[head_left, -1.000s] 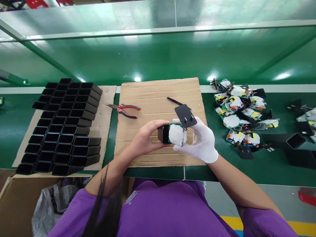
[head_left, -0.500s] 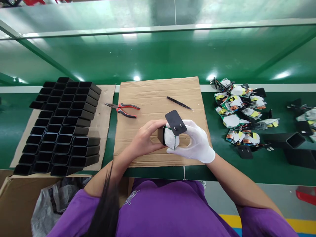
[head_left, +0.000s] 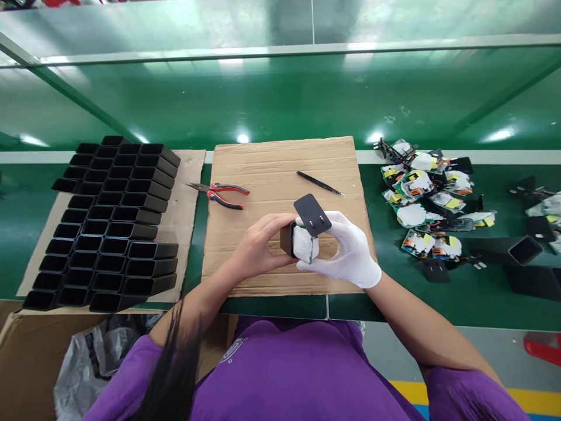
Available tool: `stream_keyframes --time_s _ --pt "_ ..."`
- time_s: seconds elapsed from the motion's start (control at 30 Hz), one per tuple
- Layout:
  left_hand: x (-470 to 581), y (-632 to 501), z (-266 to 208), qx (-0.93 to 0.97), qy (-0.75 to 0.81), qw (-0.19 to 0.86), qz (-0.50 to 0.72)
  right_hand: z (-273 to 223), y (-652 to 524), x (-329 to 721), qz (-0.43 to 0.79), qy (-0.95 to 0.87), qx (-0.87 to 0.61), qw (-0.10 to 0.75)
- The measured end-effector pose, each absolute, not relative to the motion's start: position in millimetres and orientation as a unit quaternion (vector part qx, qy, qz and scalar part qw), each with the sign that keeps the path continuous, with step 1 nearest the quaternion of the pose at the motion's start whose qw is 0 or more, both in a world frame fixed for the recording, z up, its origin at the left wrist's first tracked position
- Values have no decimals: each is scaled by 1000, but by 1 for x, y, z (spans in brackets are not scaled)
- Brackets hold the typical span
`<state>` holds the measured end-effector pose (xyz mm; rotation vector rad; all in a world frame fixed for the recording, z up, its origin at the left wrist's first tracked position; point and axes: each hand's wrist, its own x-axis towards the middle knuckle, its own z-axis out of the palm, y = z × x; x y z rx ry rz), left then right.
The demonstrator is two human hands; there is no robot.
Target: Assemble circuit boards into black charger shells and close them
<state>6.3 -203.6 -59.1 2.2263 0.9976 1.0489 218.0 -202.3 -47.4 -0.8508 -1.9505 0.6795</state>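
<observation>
My bare left hand (head_left: 262,248) is closed around a black plastic housing (head_left: 287,240), thumb below and fingers above. In my white-gloved right hand (head_left: 348,248) is a circuit board (head_left: 305,245) with a white covering, pinched between thumb and fingers. The board's left end meets the open end of the housing; how deep it sits inside I cannot tell. A black end plate (head_left: 312,214) with two metal pins tilts above the board, close to my right fingertips. Both hands are over a cardboard sheet (head_left: 249,164).
Red-and-black pliers (head_left: 221,196) and black tweezers (head_left: 321,183) lie on the cardboard. Rows of black housings (head_left: 105,228) stand at left. Several circuit boards (head_left: 416,181) are heaped at right, near a loose black housing (head_left: 504,250). A plastic bag (head_left: 83,368) sits in a box lower left.
The circuit board and its end plate have shifted very slightly between my hands. Both hands keep their grips.
</observation>
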Motion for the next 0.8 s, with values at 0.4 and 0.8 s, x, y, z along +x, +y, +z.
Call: stream_keyframes --time_s 0.4,0.8 --pt "6 -203 -58 814 376 236 376 -48 -202 216 238 -787 -352 448" --pt "5 -205 -58 811 391 250 356 -51 -202 217 248 -785 -350 447"
